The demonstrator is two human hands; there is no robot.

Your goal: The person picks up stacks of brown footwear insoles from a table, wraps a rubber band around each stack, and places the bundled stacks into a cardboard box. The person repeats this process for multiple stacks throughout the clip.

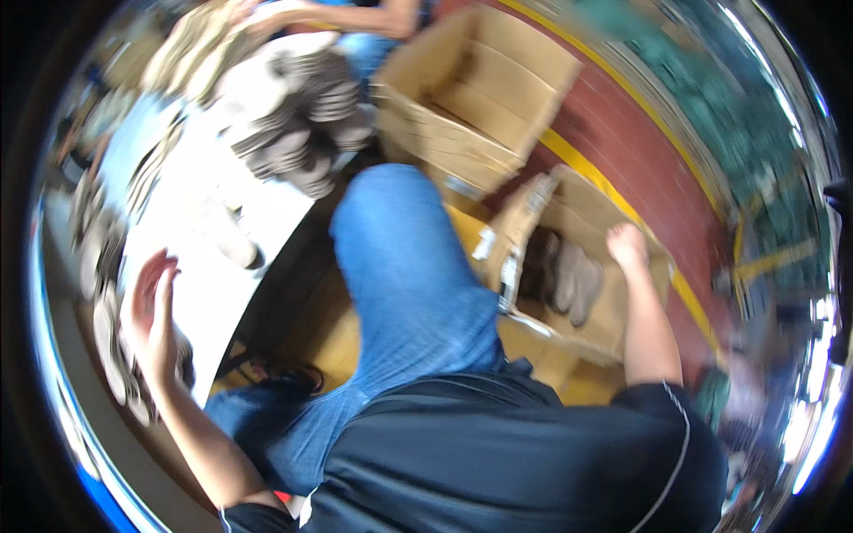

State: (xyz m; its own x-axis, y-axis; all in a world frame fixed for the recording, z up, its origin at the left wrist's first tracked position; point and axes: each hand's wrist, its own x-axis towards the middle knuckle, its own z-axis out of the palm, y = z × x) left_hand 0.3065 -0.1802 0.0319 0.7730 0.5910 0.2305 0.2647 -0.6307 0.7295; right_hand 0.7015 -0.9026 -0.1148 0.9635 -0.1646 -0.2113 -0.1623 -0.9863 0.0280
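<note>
At the upper rim of a cardboard box [613, 333] on the right, my right hand [627, 244] is closed, apparently round its edge; blur hides the exact grip. Inside that box lie several brown and tan shoe soles [577, 282]. My left hand [153, 320] is held over the left side of the white table [209, 306], fingers stretched out and nothing in it. On the tabletop near it, a single pale sole [233, 238] lies flat. Several more soles [108, 342] line the table's left side, partly behind my left hand.
Stacks of grey-brown soles [289, 115] stand at the table's far end, where another person's arm [306, 13] reaches in. A larger open cardboard box [449, 133] stands beyond my knee. Yellow lines cross the red floor [613, 124] on the right.
</note>
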